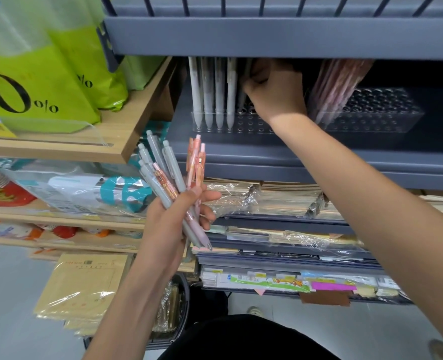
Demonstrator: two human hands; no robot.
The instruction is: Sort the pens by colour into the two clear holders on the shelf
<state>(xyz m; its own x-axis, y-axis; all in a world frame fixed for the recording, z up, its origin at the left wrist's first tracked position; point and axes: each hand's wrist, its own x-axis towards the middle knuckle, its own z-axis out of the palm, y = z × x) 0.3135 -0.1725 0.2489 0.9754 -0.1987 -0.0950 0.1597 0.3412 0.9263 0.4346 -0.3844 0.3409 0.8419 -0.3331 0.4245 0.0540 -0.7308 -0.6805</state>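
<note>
My left hand (175, 219) grips a mixed bunch of pens (172, 175), several grey and several pink, fanned upward below the grey shelf. My right hand (275, 92) reaches into that shelf and is closed on a grey pen (242, 96) over the left clear holder (243, 123). Several pale grey pens (211, 92) stand upright in the left end of that holder. The right clear holder (379, 113) carries a leaning group of pink pens (337, 87) at its left end. Most of the held grey pen is hidden by my fingers.
The upper grey shelf's front (280, 37) hangs low over the holders. Green bags (46, 74) sit on a wooden shelf to the left. Wrapped notebooks (267, 198) and stationery fill the racks below. A round bin (178, 307) stands on the floor.
</note>
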